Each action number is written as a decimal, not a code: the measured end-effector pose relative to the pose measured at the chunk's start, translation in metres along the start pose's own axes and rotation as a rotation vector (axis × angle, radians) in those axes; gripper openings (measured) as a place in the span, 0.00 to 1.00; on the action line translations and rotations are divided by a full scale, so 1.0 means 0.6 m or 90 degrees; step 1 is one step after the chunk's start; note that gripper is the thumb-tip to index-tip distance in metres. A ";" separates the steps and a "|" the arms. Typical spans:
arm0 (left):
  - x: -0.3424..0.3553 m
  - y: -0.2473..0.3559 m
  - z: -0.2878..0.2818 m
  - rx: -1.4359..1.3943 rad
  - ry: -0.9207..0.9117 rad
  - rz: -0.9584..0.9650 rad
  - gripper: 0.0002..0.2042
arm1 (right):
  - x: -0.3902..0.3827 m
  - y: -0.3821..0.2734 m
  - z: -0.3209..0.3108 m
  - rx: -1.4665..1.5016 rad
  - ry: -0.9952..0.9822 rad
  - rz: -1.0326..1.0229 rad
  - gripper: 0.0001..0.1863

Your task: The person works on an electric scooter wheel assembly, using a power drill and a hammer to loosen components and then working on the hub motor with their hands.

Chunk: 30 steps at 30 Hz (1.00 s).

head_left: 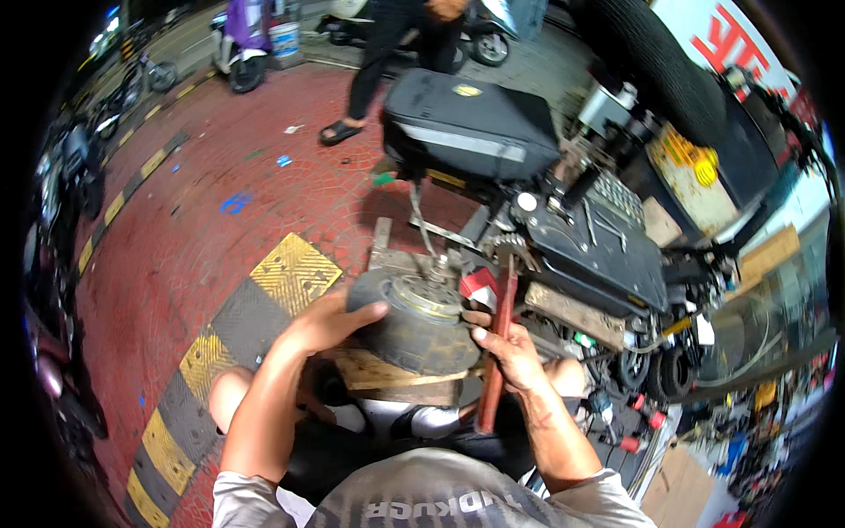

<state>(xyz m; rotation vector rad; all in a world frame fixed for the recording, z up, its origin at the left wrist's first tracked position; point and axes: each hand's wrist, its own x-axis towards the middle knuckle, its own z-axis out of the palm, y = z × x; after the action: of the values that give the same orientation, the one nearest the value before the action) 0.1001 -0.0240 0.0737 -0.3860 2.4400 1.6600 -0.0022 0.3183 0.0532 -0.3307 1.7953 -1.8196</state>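
Note:
A small wheel with a black, dusty tyre (414,339) lies tilted in front of me, its metal hub (427,295) facing up. My left hand (321,324) grips the tyre's left side, thumb stretched over the top and fingers partly hidden. At the wheel's right edge my right hand (519,356) is closed round a long red bar-shaped tool (495,374), its fingertips close to the tyre. A toothed metal part (509,244) shows at the bar's upper end; whether they are joined I cannot tell. Under the wheel is a wooden board (378,371).
Ahead stands a two-wheeler with a black seat (471,119) and a dark footboard (603,255) carrying wrenches (607,227). A person's sandalled foot (341,132) is beyond. Black-and-yellow ramps (295,273) run along my left. Power tools (603,409) and spare tyres (673,371) lie right.

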 end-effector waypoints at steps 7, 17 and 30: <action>-0.031 -0.015 0.013 -0.161 0.011 0.039 0.52 | -0.055 0.032 -0.021 -0.092 0.090 -0.129 0.27; 0.009 -0.027 0.052 -0.118 0.082 0.053 0.39 | -0.098 0.128 -0.051 -0.304 0.233 -0.218 0.28; 0.046 -0.008 0.024 -0.077 0.081 0.062 0.35 | -0.052 0.146 -0.066 -0.410 0.278 -0.447 0.23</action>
<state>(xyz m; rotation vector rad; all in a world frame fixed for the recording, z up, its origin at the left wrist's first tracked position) 0.0749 -0.0156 0.0567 -0.4073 2.4909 1.8853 0.0204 0.3725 -0.0290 -0.9679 2.8296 -1.7612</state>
